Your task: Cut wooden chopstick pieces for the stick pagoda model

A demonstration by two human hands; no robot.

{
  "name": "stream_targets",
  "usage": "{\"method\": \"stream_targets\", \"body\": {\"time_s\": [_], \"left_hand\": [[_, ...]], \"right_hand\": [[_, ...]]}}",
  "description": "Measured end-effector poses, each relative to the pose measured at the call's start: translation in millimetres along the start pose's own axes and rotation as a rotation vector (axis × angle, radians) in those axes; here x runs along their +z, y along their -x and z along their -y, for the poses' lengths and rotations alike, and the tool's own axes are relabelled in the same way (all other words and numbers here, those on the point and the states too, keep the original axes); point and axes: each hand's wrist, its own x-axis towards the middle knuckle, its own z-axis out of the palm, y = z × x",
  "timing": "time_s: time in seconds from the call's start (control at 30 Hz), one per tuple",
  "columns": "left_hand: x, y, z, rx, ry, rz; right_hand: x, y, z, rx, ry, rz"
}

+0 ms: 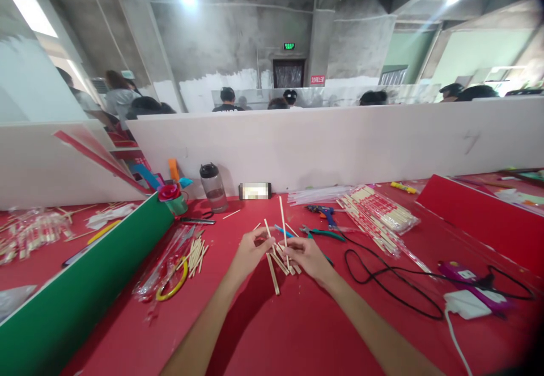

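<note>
On the red table, my left hand (254, 248) is closed on a thin wooden stick (267, 227) that tilts up from its fingertips. My right hand (306, 256) pinches a longer upright stick (283, 217). Several short wooden sticks (278, 261) lie between and below the hands, and one longer piece (272, 274) points toward me. Behind the right hand are green-handled pliers (325, 233). A pile of cut sticks (198, 256) rests left of my left hand.
Left are a green divider (97, 268), yellow-handled scissors (172, 292), a cup (177, 203) and a bottle (213, 189). A phone (255, 191) leans at the back. Right are a glue gun (326, 214), packaged sticks (380, 212), a black cable (382, 277) and a purple power strip (471, 285).
</note>
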Motion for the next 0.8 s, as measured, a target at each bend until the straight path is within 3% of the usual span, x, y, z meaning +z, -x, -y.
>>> {"method": "stream_targets", "body": {"time_s": [0.1, 0.3, 0.5, 0.8], "left_hand": [[5.7, 2, -2, 0.030, -0.069, 0.015], [15.9, 6, -5, 0.110, -0.175, 0.071], [16.9, 5, 6, 0.112, -0.193, 0.040], [17.1, 6, 7, 0.239, -0.390, 0.049]], "right_hand": [[-3, -2, -1, 0.020, -0.052, -0.043], [2, 1, 4, 0.023, -0.141, -0.006], [2, 2, 7, 0.035, -0.190, 0.010], [3, 2, 5, 0.012, -0.190, -0.050]]}}
